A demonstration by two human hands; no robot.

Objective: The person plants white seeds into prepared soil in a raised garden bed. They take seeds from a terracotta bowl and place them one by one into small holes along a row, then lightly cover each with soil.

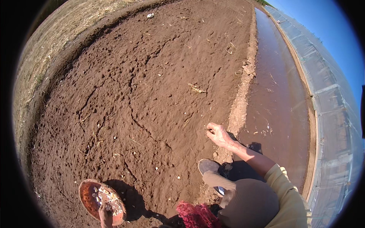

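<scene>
My left hand (pixel 105 214) grips the near edge of a shallow round clay-coloured bowl (pixel 87 196) at the lower left, with the thumb over the inside. Small whitish pieces, perhaps garlic cloves, lie in the bowl (pixel 109 196). Over the brown soil right of centre, my right hand (pixel 219 134) is held out with thumb and fingertips close together; whether anything small is between them cannot be told. Similar pale pieces lie scattered on the cracked, damp soil (pixel 171 114).
A raised earth ridge (pixel 242 97) separates the soil from a water-covered strip (pixel 279 108). Beyond it runs a long structure covered in clear plastic sheeting (pixel 333 114). Dry straw (pixel 57 48) borders the far left. My shoe (pixel 208 166) rests by the ridge.
</scene>
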